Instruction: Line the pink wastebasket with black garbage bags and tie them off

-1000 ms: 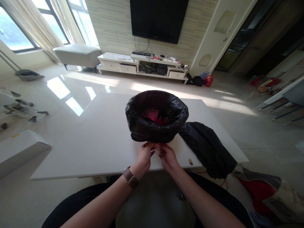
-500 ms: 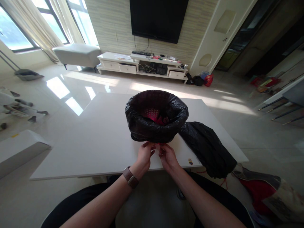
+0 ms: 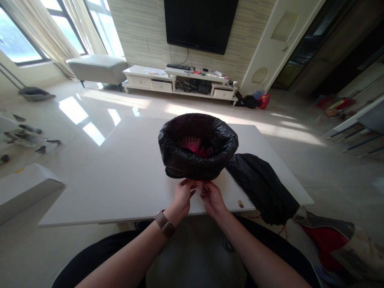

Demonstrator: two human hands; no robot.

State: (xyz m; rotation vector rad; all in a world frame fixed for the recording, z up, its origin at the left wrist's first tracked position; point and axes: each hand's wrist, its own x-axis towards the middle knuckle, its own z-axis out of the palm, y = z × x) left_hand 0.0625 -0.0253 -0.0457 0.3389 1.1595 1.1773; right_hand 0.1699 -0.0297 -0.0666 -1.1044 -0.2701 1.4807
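My left hand (image 3: 182, 197) and right hand (image 3: 214, 200) pinch a red tie (image 3: 204, 183) under the near side of one pink bin (image 3: 192, 145), fingertips partly hidden. It stands about midway along the worktop's (image 3: 120, 180) near edge, one black bag (image 3: 193, 166) folded over its rim, mesh showing inside. A second bag (image 3: 264, 188) lies across the near edge, towards the near right corner. Between them and that edge, one sticker (image 3: 241, 204); I can read no writing.
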